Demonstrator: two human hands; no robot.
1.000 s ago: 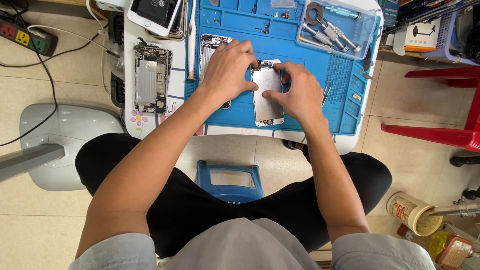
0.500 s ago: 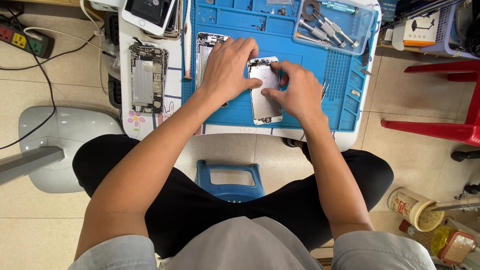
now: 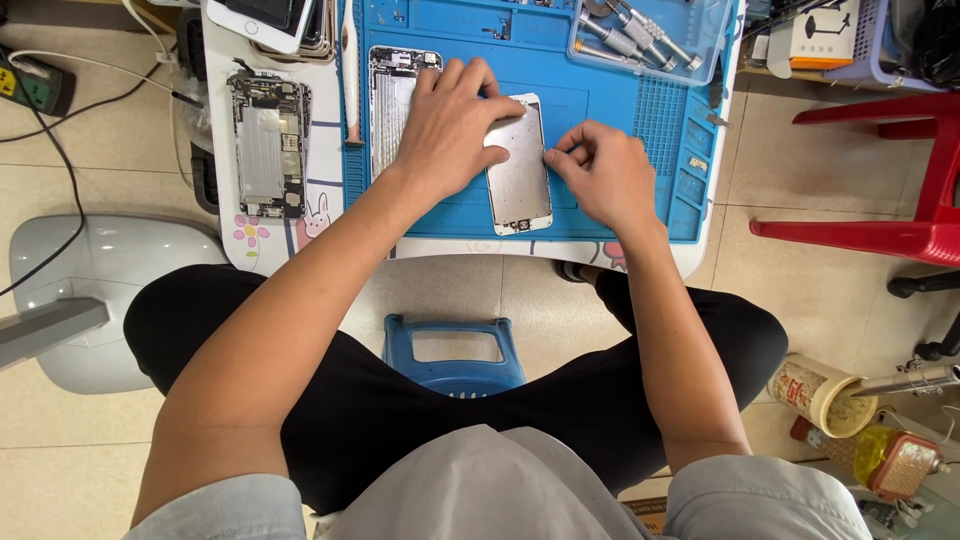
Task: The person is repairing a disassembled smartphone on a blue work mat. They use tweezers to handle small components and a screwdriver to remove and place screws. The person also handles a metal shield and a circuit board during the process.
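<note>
Left hand lies palm down on the blue work mat, its fingers spread loosely and pressing on the far left corner of a silver phone panel, which rests flat near the middle of the mat with its long side running near to far. Going from the left of the scene: a power strip with its cable sits on the tiled floor, and a pale grey stand base rests nearer the person. On the white worktop, an opened phone body shows its boards and metal shield, and a white phone lies at the far edge above it. A thin tool with a dark tip lies along the mat's left edge, and a second bare phone frame is partly under the left wrist. Right hand sits just right of the panel, fingers curled in, thumb and forefinger pinched together at the panel's right edge; whether they grip something small I cannot tell. A clear tray of screwdrivers stands at the far right of the mat. A red plastic stool stands on the floor to the right, and a blue stool shows between the person's knees.
</note>
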